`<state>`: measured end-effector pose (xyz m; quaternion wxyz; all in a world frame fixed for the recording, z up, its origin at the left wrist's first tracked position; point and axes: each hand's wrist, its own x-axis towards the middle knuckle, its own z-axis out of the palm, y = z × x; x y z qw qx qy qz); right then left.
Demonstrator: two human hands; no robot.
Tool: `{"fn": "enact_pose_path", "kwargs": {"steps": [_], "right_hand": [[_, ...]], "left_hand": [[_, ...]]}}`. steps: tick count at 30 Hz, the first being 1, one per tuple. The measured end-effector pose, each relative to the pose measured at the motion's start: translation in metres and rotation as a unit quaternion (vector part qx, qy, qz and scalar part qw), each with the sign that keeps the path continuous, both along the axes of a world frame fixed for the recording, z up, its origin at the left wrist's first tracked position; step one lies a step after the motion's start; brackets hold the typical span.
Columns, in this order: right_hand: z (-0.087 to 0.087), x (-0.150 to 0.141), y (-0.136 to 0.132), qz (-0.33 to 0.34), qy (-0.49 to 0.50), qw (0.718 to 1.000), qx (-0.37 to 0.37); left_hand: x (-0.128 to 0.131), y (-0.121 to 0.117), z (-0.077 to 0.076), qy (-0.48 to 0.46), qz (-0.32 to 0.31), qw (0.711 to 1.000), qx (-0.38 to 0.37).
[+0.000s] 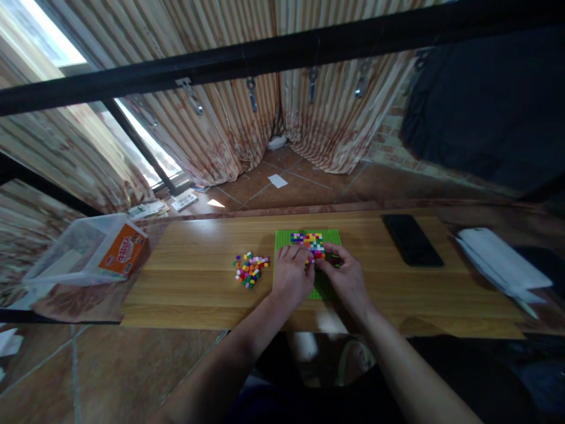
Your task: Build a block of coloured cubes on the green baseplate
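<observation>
A green studded baseplate (329, 235) lies on the wooden board, with a patch of small multicoloured building bricks (312, 239) pressed onto its upper middle. My left hand (293, 274) rests over the plate's left side, fingers curled and closed at the patch's lower edge. From the right, my right hand (346, 274) reaches in with thumb and forefinger closed at the patch's lower right corner. Whatever is between the fingertips of either hand is too small and covered to make out. Left of the plate lies a loose pile of small coloured bricks (251, 270).
A black phone (412, 239) lies on the wooden board (194, 294) to the right. Beyond the board's right end is a white pouch-like item (503, 265). A clear plastic tub (79, 247) with an orange label stands off the left end. A dark metal bar (273, 53) crosses above.
</observation>
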<state>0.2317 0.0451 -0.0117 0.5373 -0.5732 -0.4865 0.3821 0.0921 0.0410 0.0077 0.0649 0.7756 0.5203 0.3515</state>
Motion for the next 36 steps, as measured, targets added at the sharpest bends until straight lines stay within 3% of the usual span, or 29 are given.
{"fn": "enact_pose_path", "kwargs": {"steps": [15, 22, 25, 28, 32, 36], "right_hand": [[-0.004, -0.003, -0.001, -0.003, 0.005, 1.0, 0.008], [0.001, -0.002, -0.002, 0.013, 0.012, 1.0, 0.007], [0.002, 0.003, -0.003, -0.025, 0.035, 0.999, -0.003], [0.0, 0.012, -0.001, -0.072, 0.046, 0.996, -0.002], [-0.001, 0.016, -0.001, -0.072, 0.038, 0.997, -0.003], [0.002, 0.008, -0.005, -0.059, 0.01, 0.998, 0.003]], "left_hand": [[-0.002, 0.002, -0.004, -0.009, -0.032, 0.999, -0.007], [-0.012, -0.012, 0.006, -0.003, -0.015, 1.0, 0.004], [-0.035, -0.028, 0.007, -0.005, 0.024, 1.0, 0.001], [-0.073, -0.046, -0.001, -0.016, 0.065, 0.998, -0.01], [-0.124, -0.067, -0.016, -0.023, 0.151, 0.988, -0.033], [-0.147, -0.074, -0.022, -0.02, 0.192, 0.979, -0.068]]}}
